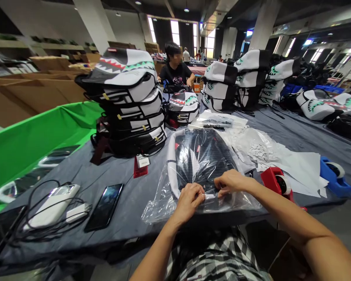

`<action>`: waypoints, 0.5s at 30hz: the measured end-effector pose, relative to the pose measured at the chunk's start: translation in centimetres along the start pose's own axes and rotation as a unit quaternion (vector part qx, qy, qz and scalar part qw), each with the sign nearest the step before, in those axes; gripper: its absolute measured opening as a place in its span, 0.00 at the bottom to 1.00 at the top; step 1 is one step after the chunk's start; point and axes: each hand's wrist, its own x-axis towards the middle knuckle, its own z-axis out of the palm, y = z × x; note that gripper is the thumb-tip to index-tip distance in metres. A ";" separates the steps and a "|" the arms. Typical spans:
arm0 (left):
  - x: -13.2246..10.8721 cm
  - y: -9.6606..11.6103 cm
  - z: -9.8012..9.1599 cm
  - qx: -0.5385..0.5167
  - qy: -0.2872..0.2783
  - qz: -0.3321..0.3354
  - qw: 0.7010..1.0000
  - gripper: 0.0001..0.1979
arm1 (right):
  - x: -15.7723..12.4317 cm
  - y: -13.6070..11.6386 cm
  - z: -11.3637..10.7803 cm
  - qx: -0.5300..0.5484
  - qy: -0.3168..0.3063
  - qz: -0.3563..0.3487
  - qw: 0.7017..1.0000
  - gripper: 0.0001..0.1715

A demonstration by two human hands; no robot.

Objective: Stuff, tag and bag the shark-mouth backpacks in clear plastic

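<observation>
The grey-covered worktop (125, 224) carries everything. At its left stands a stack of shark-mouth backpacks (128, 105), about six, though the lower ones run together, and more piles sit along the far side. In the middle, just in front of the person, one black backpack (204, 160) with a white edge lies flat inside one clear plastic bag (158, 207), its mouth toward the person. The left hand (190, 200) and the right hand (229, 181) each have a closed grip, pinching the bag's near edge close together. The film looks thin, slippery and quick to crease, and the pack inside looks soft and light. The hem at the mouth therefore seems a better hold than the slack sides. To the right lie two dispensers, a red tape dispenser (273, 181) and a blue tape dispenser (333, 179). To the left lies one dark phone (105, 207).
</observation>
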 end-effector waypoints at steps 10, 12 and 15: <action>0.3 -0.2 0.2 -0.006 -0.006 0.007 1.000 0.12 | -3.5 -2.6 4.6 0.065 0.123 0.065 0.988 0.22; -0.2 -0.3 -0.1 -0.002 -0.013 0.023 1.000 0.10 | -2.6 -3.4 4.8 0.017 0.086 0.101 0.991 0.23; -1.6 -1.5 -1.5 0.025 -0.021 0.077 0.996 0.06 | -1.4 -3.5 4.1 -0.019 0.038 0.109 0.993 0.25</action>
